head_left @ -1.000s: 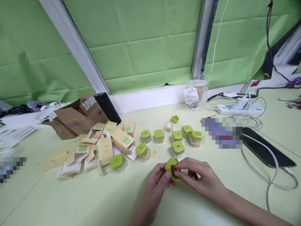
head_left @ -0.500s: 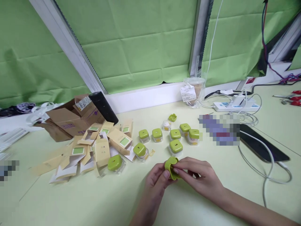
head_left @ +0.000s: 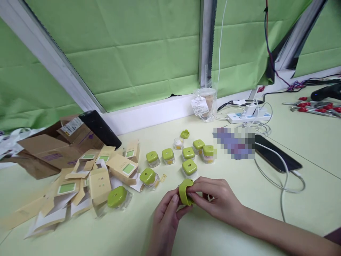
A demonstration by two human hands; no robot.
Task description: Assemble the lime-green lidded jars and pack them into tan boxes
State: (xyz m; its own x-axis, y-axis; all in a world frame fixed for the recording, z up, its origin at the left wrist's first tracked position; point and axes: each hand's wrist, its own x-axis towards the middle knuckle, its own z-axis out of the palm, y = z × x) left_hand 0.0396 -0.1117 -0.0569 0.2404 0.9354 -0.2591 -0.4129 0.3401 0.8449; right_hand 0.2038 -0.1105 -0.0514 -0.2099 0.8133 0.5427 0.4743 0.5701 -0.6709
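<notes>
Both hands hold one hollow green plastic lid [head_left: 183, 193] with a wavy edge, above the table's near side. My left hand [head_left: 165, 215] pinches its left side between thumb and fingers. My right hand [head_left: 218, 201] is closed on the right side, its fingertips at the rim and partly out of sight inside. Just beyond the hands stands a small clear container with a green lid [head_left: 189, 167]. Several like it are spread behind and to the left. At the back, a clear container without a lid [head_left: 178, 143] stands beside a loose green lid [head_left: 185, 134].
On the left, opened small cartons [head_left: 99, 185] lie heaped before a brown cardboard box [head_left: 58, 149] and a black cylinder [head_left: 99, 128]. A small yellow loop [head_left: 163, 177] lies mid-table. To the right are a phone [head_left: 277, 154], white cables, a power strip [head_left: 249, 116] and a bagged cup [head_left: 206, 103].
The view has swung to the right, so the table things sit further left, and more red-handled tools show. The lid has turned slightly in my hands, its opening now less visible.
</notes>
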